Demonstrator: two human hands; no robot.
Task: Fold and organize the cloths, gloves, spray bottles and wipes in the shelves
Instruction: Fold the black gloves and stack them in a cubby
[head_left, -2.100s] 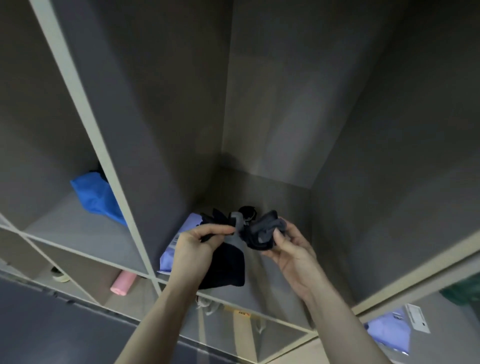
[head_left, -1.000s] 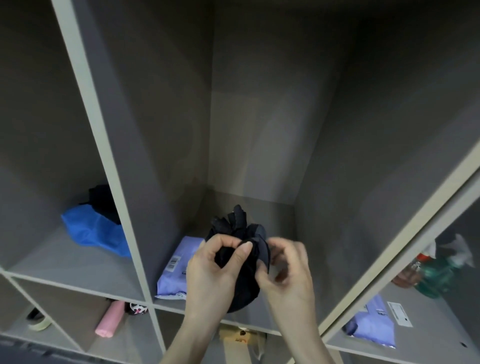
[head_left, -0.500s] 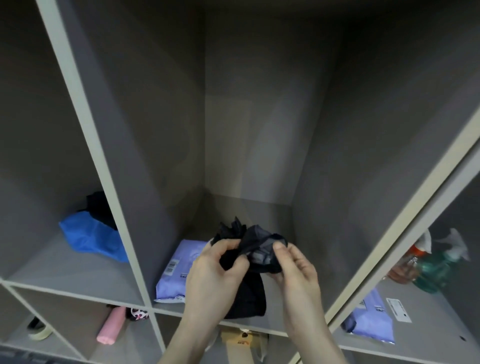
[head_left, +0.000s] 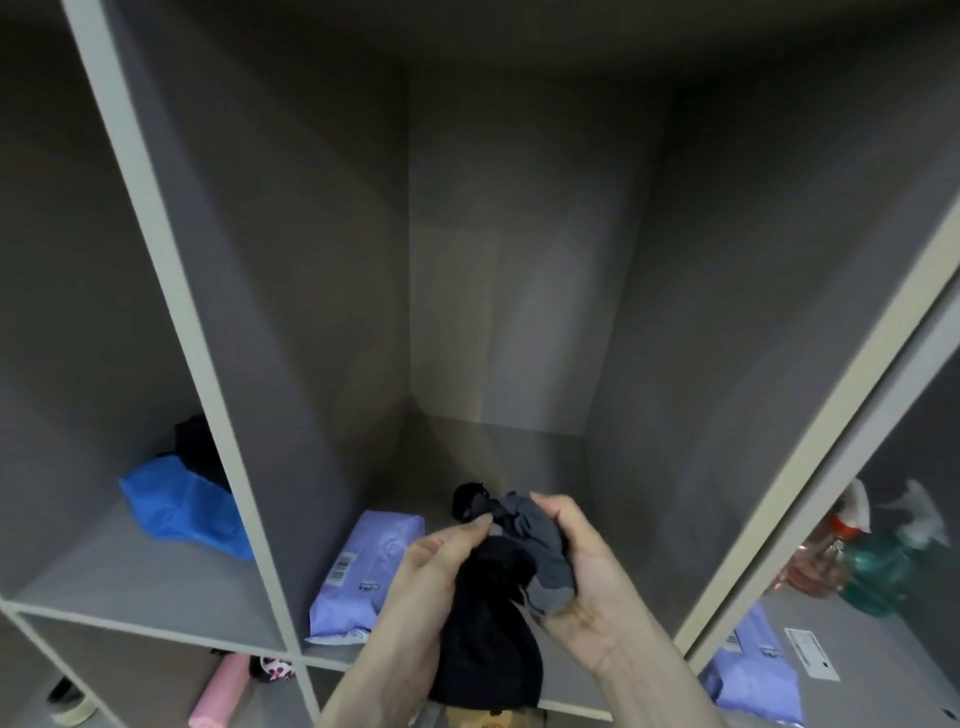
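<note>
Head view: left hand and right hand both pinch a bunched black-and-grey fabric glove bundle. A loose pinch could probably let its hanging end unroll or drop onto the grey shelf.

Black-and-grey glove, lilac wipes pack, blue cloth, pink roll

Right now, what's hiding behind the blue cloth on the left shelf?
Behind the blue cloth, at the back of that shelf, sits something dark. Only its top shows; the divider and dim light hide the rest, so I cannot tell what it is.
</note>
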